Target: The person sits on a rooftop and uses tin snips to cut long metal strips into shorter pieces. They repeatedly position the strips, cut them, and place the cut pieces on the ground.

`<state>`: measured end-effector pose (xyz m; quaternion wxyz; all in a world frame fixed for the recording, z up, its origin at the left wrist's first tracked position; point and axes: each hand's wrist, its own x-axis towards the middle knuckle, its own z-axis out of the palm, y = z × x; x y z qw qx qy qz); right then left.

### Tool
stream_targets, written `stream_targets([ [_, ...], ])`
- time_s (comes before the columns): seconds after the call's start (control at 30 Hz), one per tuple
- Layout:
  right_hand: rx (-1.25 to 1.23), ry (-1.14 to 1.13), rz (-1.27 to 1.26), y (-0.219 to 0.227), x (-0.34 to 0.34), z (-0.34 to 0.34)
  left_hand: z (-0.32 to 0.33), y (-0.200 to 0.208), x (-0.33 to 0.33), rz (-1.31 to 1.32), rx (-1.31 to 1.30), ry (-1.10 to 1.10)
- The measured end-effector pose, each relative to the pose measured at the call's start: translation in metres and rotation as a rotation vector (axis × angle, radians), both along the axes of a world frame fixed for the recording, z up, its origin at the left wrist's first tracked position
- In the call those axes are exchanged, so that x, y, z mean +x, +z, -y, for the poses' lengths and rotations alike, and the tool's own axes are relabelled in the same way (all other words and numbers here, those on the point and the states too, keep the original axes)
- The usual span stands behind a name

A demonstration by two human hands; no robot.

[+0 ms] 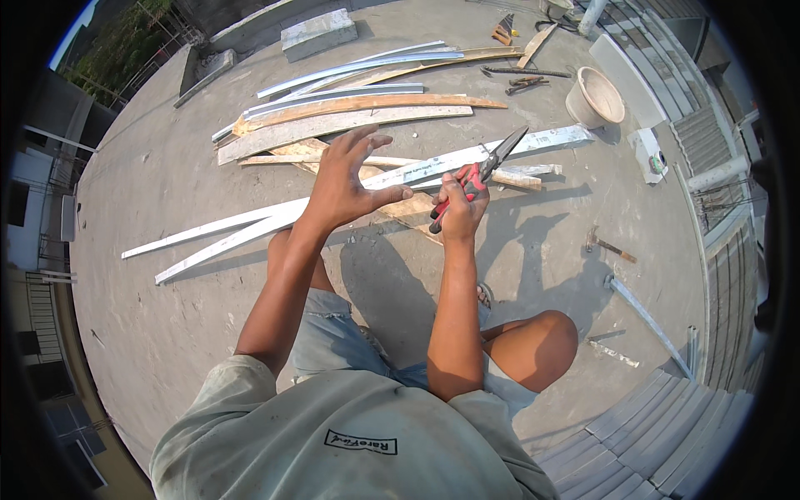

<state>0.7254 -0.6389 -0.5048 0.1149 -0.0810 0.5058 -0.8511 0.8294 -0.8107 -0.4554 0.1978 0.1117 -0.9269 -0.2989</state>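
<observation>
- Holding red-handled tin snips (477, 177), the right hand (461, 208) is shut tight around the handles, and the dark blades point up and away past the knuckles.
- Just beside that grip, the left hand (342, 182) is spread wide with its fingers apart. It holds nothing, and its thumb points toward the snips.
- Right under the blades lies a long white metal strip (400, 177) on the concrete floor (167, 183). It runs far out to both sides of the hands. I cannot tell if the blades touch it.
- A second white strip (225, 245) lies close beside the first one, out past the left hand.
- Beyond the fingers, farther from the person, sits a pile of wooden boards (367, 104) and more pale strips (350, 68). They fill the floor on that side.
- Past the pile sits a grey concrete block (318, 33).
- Out to the right of the grip, well apart, stands a pale round bucket (595, 97). Its mouth is open.
- A hammer (609, 247) lies on the floor to the right of the snips hand, a bit nearer the person.
- Another thin metal piece (646, 317) lies past the hammer, near the bent right knee (542, 342).
- Below the hands, the person's legs are folded, and the floor between them and the strip is bare and in shadow.
- On the left of the left hand, the grey floor is wide open up to the roof edge (92, 167).
- On the far right, ridged roof sheets (667, 433) close off that side.
</observation>
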Motion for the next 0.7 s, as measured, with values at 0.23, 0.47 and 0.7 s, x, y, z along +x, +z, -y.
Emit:
stream_targets([
  [0.23,-0.095,-0.107,-0.091,0.052,0.006,-0.04,0.053,-0.099,-0.027,0.693,-0.164,-0.215],
  [0.47,-0.059,-0.08,-0.128,0.138,0.036,-0.118,0.099,-0.183,-0.004,0.716,-0.077,-0.09],
  [0.7,-0.114,-0.126,-0.058,0.138,0.043,-0.153,0.103,-0.233,-0.063,0.58,-0.166,0.008],
])
